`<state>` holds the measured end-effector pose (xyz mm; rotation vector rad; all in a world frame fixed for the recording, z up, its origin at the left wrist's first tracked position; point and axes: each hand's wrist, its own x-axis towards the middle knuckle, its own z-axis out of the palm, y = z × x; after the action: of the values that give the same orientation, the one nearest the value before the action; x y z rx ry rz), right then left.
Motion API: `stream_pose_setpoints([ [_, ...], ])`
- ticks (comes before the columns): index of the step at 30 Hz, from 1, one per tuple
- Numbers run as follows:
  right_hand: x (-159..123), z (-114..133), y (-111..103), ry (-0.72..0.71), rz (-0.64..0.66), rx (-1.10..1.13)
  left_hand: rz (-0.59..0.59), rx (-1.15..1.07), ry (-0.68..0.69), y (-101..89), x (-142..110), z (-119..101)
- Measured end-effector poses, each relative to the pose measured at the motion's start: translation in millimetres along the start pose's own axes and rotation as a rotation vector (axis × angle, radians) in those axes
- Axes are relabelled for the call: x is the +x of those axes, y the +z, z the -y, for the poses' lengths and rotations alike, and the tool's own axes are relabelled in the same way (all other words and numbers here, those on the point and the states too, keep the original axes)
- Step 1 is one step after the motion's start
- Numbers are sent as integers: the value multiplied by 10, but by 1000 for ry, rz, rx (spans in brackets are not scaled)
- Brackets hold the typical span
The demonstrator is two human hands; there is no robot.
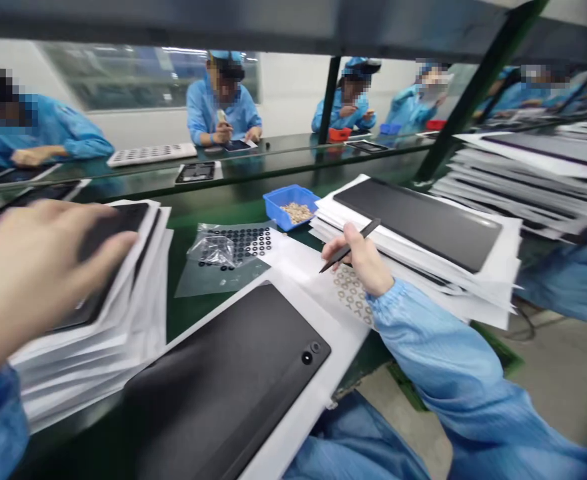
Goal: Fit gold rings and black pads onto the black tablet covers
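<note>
My left hand (48, 267) is over the left stack, its thumb apart from its fingers, above a black tablet back cover (106, 273) that it partly hides. Between the fingers of my right hand (366, 263) is a pair of black tweezers (351, 245), the tip pointing down and left. Under that hand lies a sheet of small ring stickers (351, 293). Right in front of me another black tablet back cover (223, 380), with a camera lens at its right corner, rests on white paper (343, 340).
A clear plastic bag (213, 257) with black rings lies behind the cover. A blue bin (281, 207) holds small tan pieces. Stacks of covers and paper (498, 293) stand at the right. Across the bench, several people in blue work. A green post (478, 87) rises at the right.
</note>
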<state>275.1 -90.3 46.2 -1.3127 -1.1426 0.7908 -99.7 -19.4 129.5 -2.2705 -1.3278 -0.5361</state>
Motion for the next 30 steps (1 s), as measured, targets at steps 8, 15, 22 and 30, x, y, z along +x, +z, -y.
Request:
stream_pose_setpoints([
  [8,-445,-376,-463,-1,-20,-252,382,-653,736,561,19,-2201],
  [15,-464,-520,-398,-7,-152,-267,408,-734,726,976,-19,-2355],
  [22,-441,-524,-418,-2,-136,-296,401,-765,705,997,-55,-2363],
  [30,-787,-225,-255,49,-129,-77,393,-834,709,1028,-21,-2373],
])
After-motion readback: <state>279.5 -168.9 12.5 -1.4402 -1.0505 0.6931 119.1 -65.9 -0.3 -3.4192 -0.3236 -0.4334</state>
